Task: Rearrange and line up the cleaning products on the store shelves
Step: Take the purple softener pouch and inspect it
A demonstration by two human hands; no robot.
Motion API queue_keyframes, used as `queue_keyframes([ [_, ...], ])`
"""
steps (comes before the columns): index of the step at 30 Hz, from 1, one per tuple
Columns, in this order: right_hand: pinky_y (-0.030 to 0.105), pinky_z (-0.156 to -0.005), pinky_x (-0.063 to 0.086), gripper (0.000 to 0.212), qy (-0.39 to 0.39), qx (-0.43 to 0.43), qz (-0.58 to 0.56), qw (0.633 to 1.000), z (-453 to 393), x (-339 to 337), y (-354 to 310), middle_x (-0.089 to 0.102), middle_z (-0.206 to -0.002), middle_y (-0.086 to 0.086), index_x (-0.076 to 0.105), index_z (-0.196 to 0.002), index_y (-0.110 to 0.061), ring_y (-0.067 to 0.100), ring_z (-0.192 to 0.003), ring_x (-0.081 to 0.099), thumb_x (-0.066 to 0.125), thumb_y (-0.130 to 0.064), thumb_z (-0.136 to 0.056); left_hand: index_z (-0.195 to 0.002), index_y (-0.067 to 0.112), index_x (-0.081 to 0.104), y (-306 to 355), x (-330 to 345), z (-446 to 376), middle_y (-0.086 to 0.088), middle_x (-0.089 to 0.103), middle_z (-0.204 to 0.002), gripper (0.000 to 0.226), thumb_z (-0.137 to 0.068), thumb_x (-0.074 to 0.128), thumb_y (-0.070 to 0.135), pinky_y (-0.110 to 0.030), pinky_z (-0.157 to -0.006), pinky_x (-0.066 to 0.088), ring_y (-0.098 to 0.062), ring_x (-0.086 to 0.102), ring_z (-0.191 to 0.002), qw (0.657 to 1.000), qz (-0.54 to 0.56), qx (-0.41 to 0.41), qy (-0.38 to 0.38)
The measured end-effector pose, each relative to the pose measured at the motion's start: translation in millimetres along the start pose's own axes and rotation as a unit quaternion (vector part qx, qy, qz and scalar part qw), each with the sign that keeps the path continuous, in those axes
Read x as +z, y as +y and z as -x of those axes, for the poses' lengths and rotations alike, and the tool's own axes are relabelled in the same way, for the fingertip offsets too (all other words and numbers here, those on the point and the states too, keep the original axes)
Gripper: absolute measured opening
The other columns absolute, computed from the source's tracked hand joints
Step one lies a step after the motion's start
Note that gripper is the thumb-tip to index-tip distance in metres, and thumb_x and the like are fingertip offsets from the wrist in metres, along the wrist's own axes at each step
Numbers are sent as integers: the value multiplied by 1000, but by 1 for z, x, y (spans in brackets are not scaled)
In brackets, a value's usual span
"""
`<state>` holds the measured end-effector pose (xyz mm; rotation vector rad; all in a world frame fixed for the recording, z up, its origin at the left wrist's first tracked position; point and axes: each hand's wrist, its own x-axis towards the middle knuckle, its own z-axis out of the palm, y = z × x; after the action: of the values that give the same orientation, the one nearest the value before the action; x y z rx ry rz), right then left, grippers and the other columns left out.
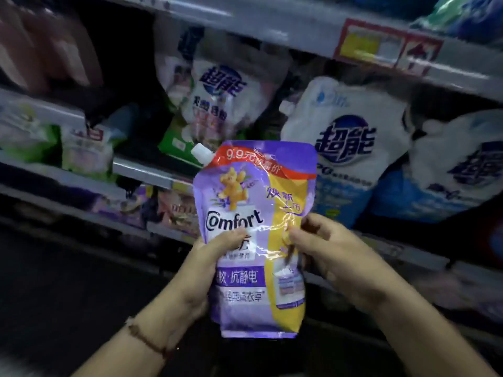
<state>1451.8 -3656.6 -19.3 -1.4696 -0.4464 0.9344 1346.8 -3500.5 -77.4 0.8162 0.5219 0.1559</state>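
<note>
A purple and yellow Comfort refill pouch (245,202) with a white spout at its top left is held upright in front of the shelves. My left hand (201,265) grips its left edge, thumb across the front below the logo. My right hand (326,246) pinches its right edge at about the same height. Behind it on the shelf stand a white and pink detergent pouch (217,99) and two white and blue detergent pouches (348,142), (462,164).
A shelf edge (299,25) with a red and yellow price tag (373,44) runs above. Green and white packs (81,151) sit on the left shelf. Purple packs (128,205) lie on a lower shelf. The floor at lower left is dark.
</note>
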Motion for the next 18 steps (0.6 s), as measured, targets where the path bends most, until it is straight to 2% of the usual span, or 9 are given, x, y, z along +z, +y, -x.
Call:
queue_keyframes([
  [1, 17, -61, 51, 16, -3, 19, -7, 1000, 4, -3, 9, 73, -82, 1, 76, -88, -18, 6, -65, 66, 74, -20, -73, -99, 6, 77, -8, -5, 0, -28, 73, -101, 55, -48, 84, 27, -45, -71, 62, -36, 74, -79, 1000, 6, -22, 7],
  [4, 18, -60, 52, 33, -8, 81, -51, 995, 11, -6, 27, 72, -86, 8, 70, -90, -10, 11, -69, 66, 85, -19, -63, -115, -1, 70, -25, -15, 3, -34, 67, -115, 77, -47, 91, 27, -55, -90, 55, -44, 67, -97, 996, 20, -89, 17],
  [6, 18, -58, 53, 29, 22, 119, -88, 989, 8, -4, 34, 72, -80, 8, 66, -83, -9, 12, -64, 66, 89, -11, -65, -119, -1, 69, -33, -17, 0, -32, 67, -117, 68, -58, 84, 24, -51, -85, 57, -42, 69, -94, 993, 39, -111, 28],
  [8, 18, -52, 52, 22, 61, 149, -132, 978, 4, -1, 38, 70, -68, 6, 60, -74, -8, 11, -54, 64, 79, -10, -64, -117, -1, 70, -39, -15, -4, -29, 70, -114, 58, -64, 80, 20, -48, -81, 59, -39, 71, -90, 990, 59, -123, 33],
  [11, 20, -49, 53, 13, 95, 158, -199, 962, 2, 3, 41, 69, -60, 6, 59, -69, -8, 11, -49, 64, 71, -13, -66, -101, 5, 74, -45, -13, -10, -22, 75, -99, 36, -68, 72, 20, -43, -70, 62, -33, 74, -76, 990, 49, -117, 56],
  [14, 19, -50, 51, 13, 136, 130, -176, 966, 7, -3, 44, 68, -60, 5, 61, -66, -9, 10, -48, 61, 73, -15, -65, -107, 6, 72, -46, -6, -15, -22, 74, -106, 40, -70, 72, 21, -42, -77, 62, -32, 74, -80, 991, 38, -122, 47],
  [18, 18, -50, 48, 18, 156, 106, -138, 972, 20, -17, 47, 68, -63, 4, 60, -67, -11, 9, -50, 61, 75, -21, -63, -102, 4, 73, -52, 8, -21, -21, 76, -97, 35, -74, 65, 23, -42, -71, 62, -30, 74, -73, 990, 17, -137, 28],
])
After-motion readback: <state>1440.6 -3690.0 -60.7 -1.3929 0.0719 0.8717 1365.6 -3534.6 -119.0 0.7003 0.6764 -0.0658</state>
